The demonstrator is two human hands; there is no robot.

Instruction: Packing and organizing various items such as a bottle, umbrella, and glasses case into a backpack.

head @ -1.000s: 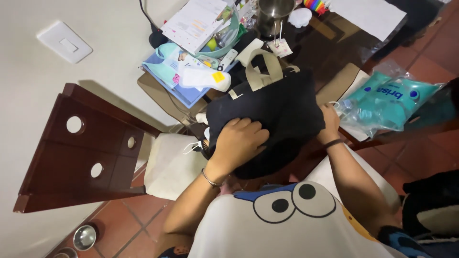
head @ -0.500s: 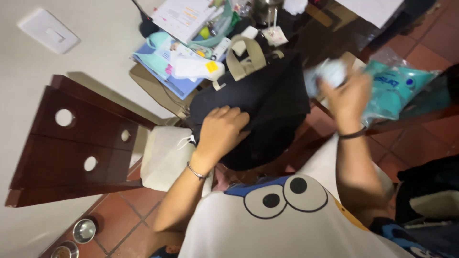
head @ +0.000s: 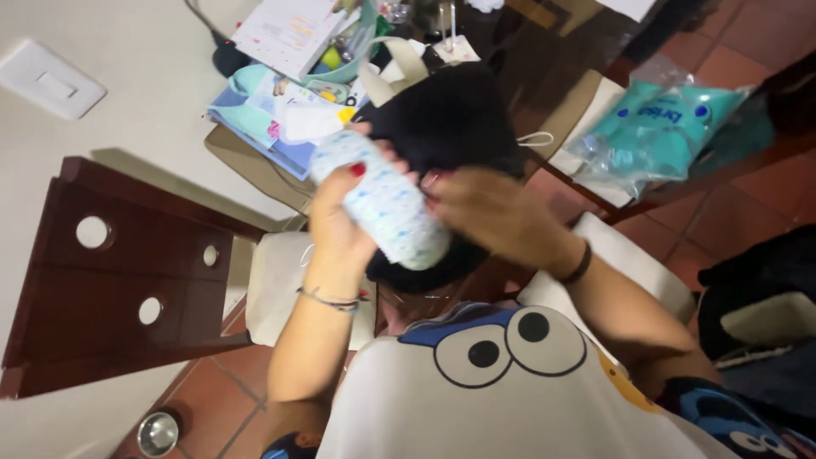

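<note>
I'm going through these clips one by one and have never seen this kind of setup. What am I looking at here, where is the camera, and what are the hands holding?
There is no machine here: a person works with two bare hands, and the single camera is worn on their head, looking down past their shirt.

The left hand grips a rolled, pale cloth with small blue dots, and the right hand touches its other side. Right behind the roll sits a black tote bag with beige handles, at the edge of a dark wooden table.

On the table, left of the bag, lies a pile of papers and booklets; to the right is a teal plastic package. A wooden chair with a white cushion stands on the left, and a metal bowl is on the tiled floor.
</note>
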